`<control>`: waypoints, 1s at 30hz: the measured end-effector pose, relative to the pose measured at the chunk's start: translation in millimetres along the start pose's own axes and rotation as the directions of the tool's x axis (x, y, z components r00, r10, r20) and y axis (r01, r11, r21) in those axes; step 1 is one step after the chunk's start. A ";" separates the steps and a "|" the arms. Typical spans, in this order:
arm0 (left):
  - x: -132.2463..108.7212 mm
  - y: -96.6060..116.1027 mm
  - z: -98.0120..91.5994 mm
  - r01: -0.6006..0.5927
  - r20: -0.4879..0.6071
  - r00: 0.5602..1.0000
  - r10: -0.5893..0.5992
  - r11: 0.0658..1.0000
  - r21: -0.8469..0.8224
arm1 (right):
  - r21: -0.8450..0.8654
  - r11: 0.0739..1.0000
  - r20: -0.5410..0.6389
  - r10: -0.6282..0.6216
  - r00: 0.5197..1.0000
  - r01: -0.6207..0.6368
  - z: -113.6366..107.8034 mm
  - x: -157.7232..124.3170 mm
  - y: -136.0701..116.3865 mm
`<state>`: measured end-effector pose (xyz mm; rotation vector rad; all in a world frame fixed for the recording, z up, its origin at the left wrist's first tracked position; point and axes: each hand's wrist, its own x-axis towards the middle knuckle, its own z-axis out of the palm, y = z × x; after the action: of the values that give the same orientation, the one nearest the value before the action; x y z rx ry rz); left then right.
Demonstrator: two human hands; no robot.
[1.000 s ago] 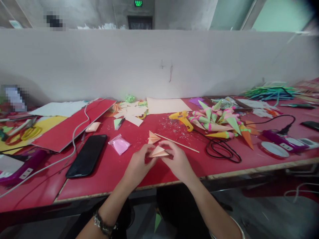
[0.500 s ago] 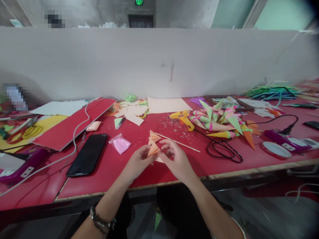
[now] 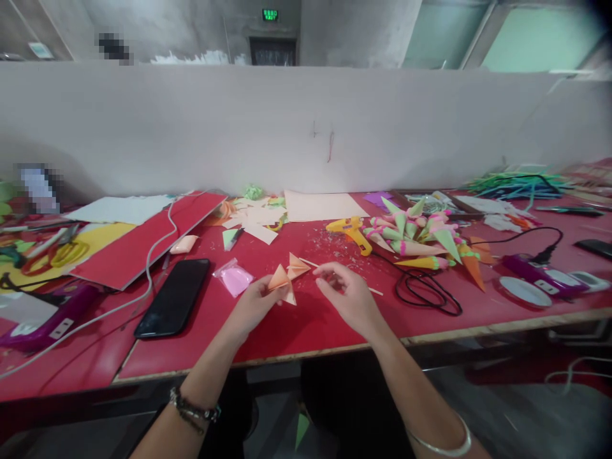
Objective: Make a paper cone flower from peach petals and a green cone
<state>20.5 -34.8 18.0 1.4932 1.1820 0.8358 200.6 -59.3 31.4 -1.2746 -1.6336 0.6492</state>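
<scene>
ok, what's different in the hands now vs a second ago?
Right hand let go of the folded peach paper and moved right, apart from it. Left hand alone holds that piece, shifted left. Unchanged: second folded piece, thin stick, glue gun, phone.

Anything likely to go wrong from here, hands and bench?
1. The left hand pinches a folded orange paper; too firm a squeeze might crush its folds.
2. The right hand, fingers apart, is close to the thin stick and could knock it.
3. The loose black cable beside the glue gun might snag the right forearm if it swings outward.
</scene>
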 end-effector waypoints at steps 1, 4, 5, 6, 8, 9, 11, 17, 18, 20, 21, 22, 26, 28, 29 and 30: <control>0.8 -0.8 -2.8 -0.008 -0.004 1.000 0.008 0.999 0.044 | -0.041 0.999 0.045 -0.030 0.999 0.031 -3.3 6.3 1.9; 3.6 -5.0 -7.7 -0.072 -0.004 0.997 0.074 0.974 0.216 | -0.175 0.971 0.165 -0.136 0.977 0.165 -9.6 31.2 13.9; 4.9 -6.9 -8.2 -0.105 -0.008 0.994 0.112 0.953 0.285 | -0.190 0.964 0.185 -0.152 0.971 0.187 -9.9 40.2 19.3; 6.5 -8.9 -8.1 -0.140 -0.017 0.988 0.156 0.924 0.356 | -0.215 0.958 0.214 -0.141 0.967 0.188 -9.2 49.0 24.7; 10.1 -12.2 -7.5 -0.207 -0.019 0.969 0.248 0.848 0.488 | -0.234 0.958 0.260 -0.106 0.960 0.169 -5.4 64.5 33.3; 11.9 -13.2 -7.2 -0.233 -0.013 0.958 0.285 0.809 0.539 | -0.233 0.959 0.278 -0.095 0.956 0.164 -2.4 70.9 35.9; 14.5 -13.8 -7.2 -0.263 0.025 0.951 0.307 0.766 0.587 | -0.212 0.959 0.335 -0.109 0.936 0.187 4.4 81.1 37.3; 12.3 -12.6 -11.2 -0.256 0.086 0.964 0.250 0.803 0.538 | -0.140 0.955 0.485 -0.165 0.859 0.262 20.8 100.2 36.0; 11.5 -13.5 -12.2 -0.260 0.092 0.964 0.250 0.804 0.535 | -0.130 0.958 0.485 -0.164 0.859 0.257 21.7 101.5 37.5; 10.5 -16.2 -14.4 -0.260 0.095 0.964 0.249 0.797 0.545 | -0.108 0.966 0.471 -0.158 0.868 0.234 21.9 101.8 41.1; 10.4 -17.5 -15.6 -0.258 0.093 0.964 0.250 0.791 0.554 | -0.094 0.971 0.464 -0.151 0.873 0.218 21.2 101.0 42.9; 10.7 -18.7 -16.6 -0.260 0.089 0.963 0.256 0.784 0.564 | -0.081 0.976 0.458 -0.142 0.878 0.201 20.2 99.8 44.4; 12.7 -20.2 -19.0 -0.314 0.094 0.940 0.329 0.723 0.615 | -0.030 0.991 0.441 -0.106 0.891 0.133 15.7 95.6 47.4; 13.3 -20.0 -18.7 -0.334 0.104 0.929 0.356 0.681 0.651 | -0.010 0.994 0.425 -0.092 0.901 0.107 14.6 96.7 47.8; 13.4 -19.9 -18.2 -0.337 0.104 0.925 0.365 0.663 0.669 | -0.003 0.995 0.418 -0.086 0.904 0.095 14.1 98.2 47.8; 13.3 -19.9 -17.6 -0.338 0.100 0.921 0.377 0.644 0.686 | 0.003 0.996 0.413 -0.079 0.908 0.085 13.5 100.1 47.8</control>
<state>2.8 -16.9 2.2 2.4104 1.3365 0.7118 207.2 51.7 20.3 -1.1210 -2.0273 0.9009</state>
